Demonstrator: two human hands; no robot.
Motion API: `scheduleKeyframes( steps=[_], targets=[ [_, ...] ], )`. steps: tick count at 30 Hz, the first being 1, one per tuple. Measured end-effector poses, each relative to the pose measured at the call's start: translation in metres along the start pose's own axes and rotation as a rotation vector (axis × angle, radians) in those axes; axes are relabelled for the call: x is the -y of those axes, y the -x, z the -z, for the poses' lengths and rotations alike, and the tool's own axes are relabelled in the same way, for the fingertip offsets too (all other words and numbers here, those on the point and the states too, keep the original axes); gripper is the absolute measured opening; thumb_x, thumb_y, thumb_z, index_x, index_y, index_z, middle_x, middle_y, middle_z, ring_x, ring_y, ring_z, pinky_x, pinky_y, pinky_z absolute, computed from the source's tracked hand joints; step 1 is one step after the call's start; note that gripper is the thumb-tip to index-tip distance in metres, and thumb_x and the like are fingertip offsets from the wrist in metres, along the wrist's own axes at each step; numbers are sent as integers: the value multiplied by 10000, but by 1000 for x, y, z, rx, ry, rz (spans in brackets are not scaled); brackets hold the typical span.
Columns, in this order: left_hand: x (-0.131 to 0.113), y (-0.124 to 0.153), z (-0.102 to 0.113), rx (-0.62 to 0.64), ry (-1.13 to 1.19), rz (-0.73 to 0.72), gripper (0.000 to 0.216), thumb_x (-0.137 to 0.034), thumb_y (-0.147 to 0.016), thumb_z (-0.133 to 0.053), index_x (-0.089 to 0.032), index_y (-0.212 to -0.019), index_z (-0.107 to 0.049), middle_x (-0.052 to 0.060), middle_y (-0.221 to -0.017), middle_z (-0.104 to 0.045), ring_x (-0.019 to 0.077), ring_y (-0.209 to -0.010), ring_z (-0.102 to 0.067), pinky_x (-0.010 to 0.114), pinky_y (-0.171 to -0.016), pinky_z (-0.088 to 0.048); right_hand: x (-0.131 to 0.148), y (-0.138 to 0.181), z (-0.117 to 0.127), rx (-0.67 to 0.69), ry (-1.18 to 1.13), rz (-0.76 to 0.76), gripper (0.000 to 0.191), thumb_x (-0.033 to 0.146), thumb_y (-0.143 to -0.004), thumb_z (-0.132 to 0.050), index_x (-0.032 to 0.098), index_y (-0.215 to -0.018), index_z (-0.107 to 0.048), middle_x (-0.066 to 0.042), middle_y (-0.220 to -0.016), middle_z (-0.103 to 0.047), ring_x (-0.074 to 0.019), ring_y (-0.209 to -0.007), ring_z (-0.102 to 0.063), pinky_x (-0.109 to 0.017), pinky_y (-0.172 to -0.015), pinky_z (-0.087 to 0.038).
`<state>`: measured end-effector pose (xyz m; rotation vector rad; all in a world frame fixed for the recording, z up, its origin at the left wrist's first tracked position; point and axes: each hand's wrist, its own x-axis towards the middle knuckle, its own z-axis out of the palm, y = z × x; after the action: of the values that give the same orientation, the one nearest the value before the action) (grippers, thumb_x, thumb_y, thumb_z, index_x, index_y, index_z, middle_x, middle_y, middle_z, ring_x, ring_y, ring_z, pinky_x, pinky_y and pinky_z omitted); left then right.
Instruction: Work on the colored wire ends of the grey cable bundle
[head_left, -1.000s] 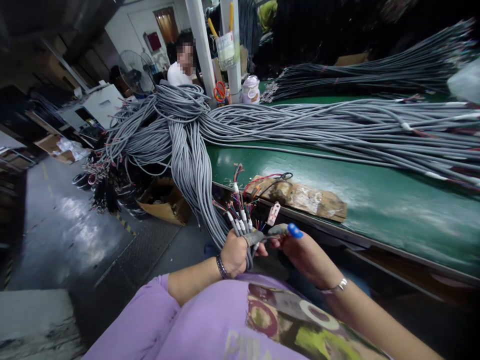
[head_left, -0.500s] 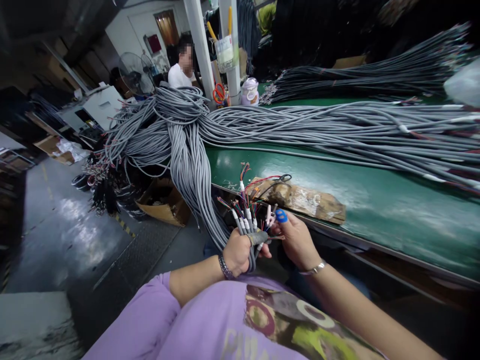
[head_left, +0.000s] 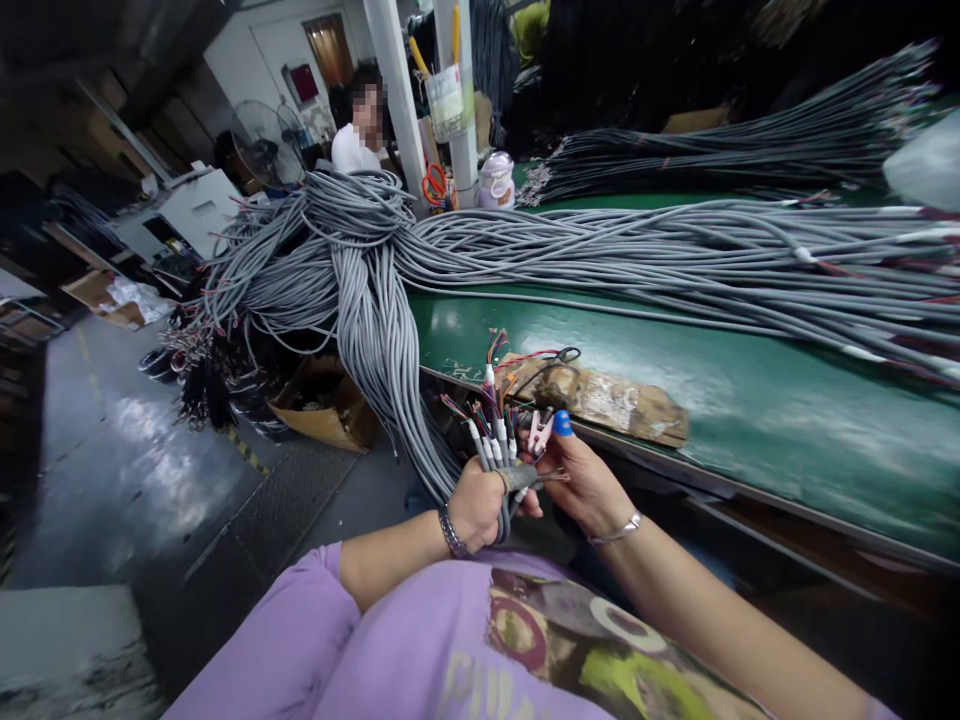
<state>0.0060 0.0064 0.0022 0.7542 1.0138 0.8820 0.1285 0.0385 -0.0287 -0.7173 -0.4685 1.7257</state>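
Observation:
My left hand [head_left: 474, 505] is closed around a bunch of grey cable ends [head_left: 491, 440], whose stripped coloured wires stick up above my fist. My right hand [head_left: 581, 480], with a blue cover on the thumb tip [head_left: 562, 425], pinches a small pink clip [head_left: 538, 430] right beside those wire ends. Both hands hover just in front of the green table's near edge [head_left: 675, 470]. The held cables run down and back up into the big grey cable bundle [head_left: 375, 300] hanging over the table's left end.
Long grey cable bundles [head_left: 675, 250] lie across the green table. A worn brown board [head_left: 600, 395] with red and black leads sits near the edge. A cardboard box [head_left: 322, 405] stands on the floor at left. Another person [head_left: 360, 130] sits beyond, by a white pillar [head_left: 397, 90] and a fan [head_left: 259, 145].
My right hand has moved up and left, from beside my left fist to the wire tips, bringing the pink clip against them. My left hand has kept its grip.

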Motion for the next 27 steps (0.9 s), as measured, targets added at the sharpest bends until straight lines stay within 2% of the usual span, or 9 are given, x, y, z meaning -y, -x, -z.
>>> scheduleKeyframes(
  steps=[7, 11, 14, 16, 19, 21, 25, 27],
  targets=[
    [1, 11, 4, -1, -10, -41, 388, -453, -587, -791, -132, -549, -577, 20, -454, -565, 119, -397, -525, 248, -459, -409, 1, 8, 3, 31, -11, -60, 470, 687, -728, -669, 219, -774, -679, -9, -723, -670, -142, -575, -568, -276, -546, -459],
    [1, 15, 6, -39, 14, -63, 330, -412, -596, -777, -138, -579, -594, 18, -454, -571, 120, -412, -527, 242, -460, -391, 9, 10, 1, -13, 50, -57, 323, 543, -748, -732, 230, -819, -697, -9, -734, -665, -144, -591, -553, -275, -553, -455],
    [-2, 14, 3, -66, 48, -66, 325, -415, -585, -773, -141, -588, -598, 13, -444, -567, 114, -400, -511, 235, -448, -374, 10, 12, -2, -34, 87, -4, 309, 514, -726, -760, 217, -781, -694, -8, -694, -635, -144, -590, -518, -278, -552, -441],
    [-4, 12, 0, -71, 58, -63, 337, -426, -574, -773, -141, -572, -592, 15, -446, -570, 114, -398, -512, 235, -445, -375, 9, 13, -1, -53, 134, 58, 362, 571, -725, -741, 213, -732, -682, -6, -657, -602, -142, -581, -492, -280, -548, -428],
    [-5, 9, -4, -76, 61, -67, 340, -427, -566, -772, -143, -566, -586, 16, -457, -580, 118, -408, -528, 233, -455, -385, 6, 15, 2, -151, 309, 225, 424, 635, -739, -700, 219, -662, -662, -3, -602, -560, -140, -557, -457, -279, -529, -397],
    [-4, 8, -5, -81, 50, -74, 340, -428, -573, -769, -141, -570, -587, 16, -452, -575, 117, -410, -528, 229, -455, -374, 4, 15, 3, -161, 379, 267, 456, 670, -747, -666, 224, -652, -660, -6, -594, -567, -139, -547, -465, -281, -521, -396],
    [-1, 6, -6, -104, 19, -75, 378, -469, -586, -767, -138, -557, -586, 15, -427, -543, 116, -407, -509, 235, -457, -357, 3, 10, -1, -2, 224, 57, 508, 730, -740, -614, 226, -704, -668, -23, -615, -625, -173, -538, -544, -314, -513, -446],
    [0, 6, -5, -100, 4, -81, 401, -492, -595, -761, -139, -539, -579, 17, -422, -532, 118, -412, -505, 240, -464, -362, 3, 6, -3, 17, 144, -12, 487, 706, -725, -653, 219, -725, -675, -28, -619, -647, -185, -529, -563, -328, -508, -466]
  ],
)
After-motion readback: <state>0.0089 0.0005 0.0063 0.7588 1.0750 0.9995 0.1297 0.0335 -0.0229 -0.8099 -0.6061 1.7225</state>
